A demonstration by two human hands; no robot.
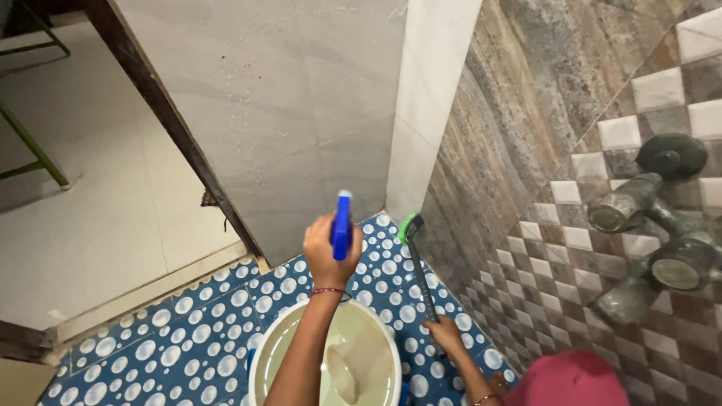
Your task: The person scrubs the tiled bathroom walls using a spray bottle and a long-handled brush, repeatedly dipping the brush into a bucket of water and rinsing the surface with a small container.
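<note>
My left hand (325,252) is raised over the bucket and grips a narrow blue plastic sprayer (343,224), held upright and pointing toward the grey wall tile. My right hand (444,332) is lower, near the floor, closed around the dark handle of a long brush (421,274). The brush's green head (407,225) rests in the corner where the floor meets the white pillar and the brown tiled wall. A white bucket (376,331) holding water and a pale mug (342,372) stands under my left forearm.
The floor (188,338) has blue tiles with white dots. Metal taps (662,218) stick out of the checked wall on the right. A dark door frame (180,143) opens left onto a pale floor with green metal legs (34,150). Pink cloth (571,380) sits at the bottom right.
</note>
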